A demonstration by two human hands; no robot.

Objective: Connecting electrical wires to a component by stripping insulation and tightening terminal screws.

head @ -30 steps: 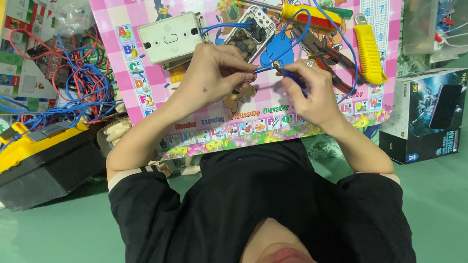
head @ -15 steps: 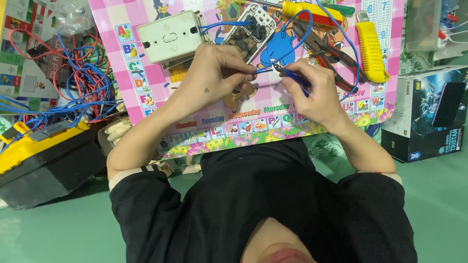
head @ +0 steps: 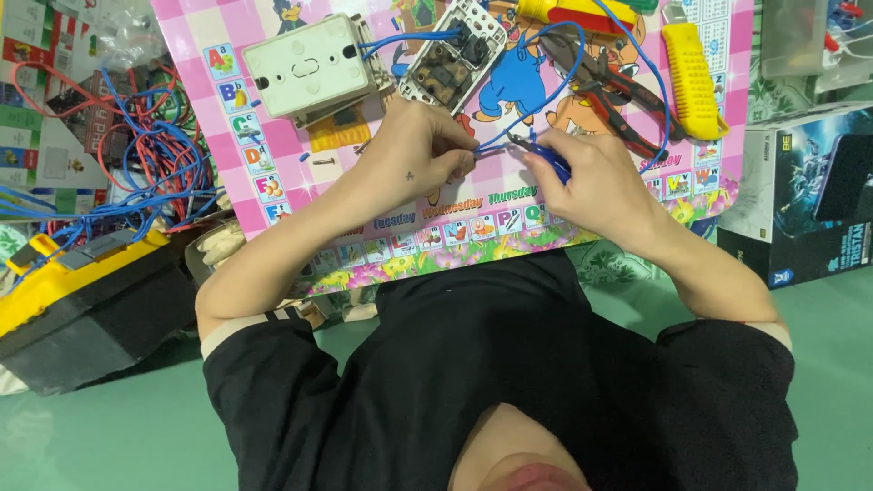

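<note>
At the centre of the frame one blue wire (head: 514, 127) runs from the switch module down to the two hands. The left hand (head: 414, 164) pinches the wire's end between thumb and fingers (head: 464, 156). The right hand (head: 582, 177) has its fingers closed round one small blue-handled tool (head: 546, 156), whose tip meets the wire just beside the left fingertips. Both hands hover over a pink chart mat (head: 273, 118) with letters and pictures.

Above the hands lies one open switch module (head: 452, 53), and to its left one white box (head: 307, 65). To the upper right are one pair of pliers (head: 605, 86) and one yellow knife (head: 691, 77). At the upper left sits a tangle of red and blue wires (head: 136, 145); at lower left, one yellow-and-black toolbox (head: 77, 291). One dark carton (head: 809, 191) is at the right edge.
</note>
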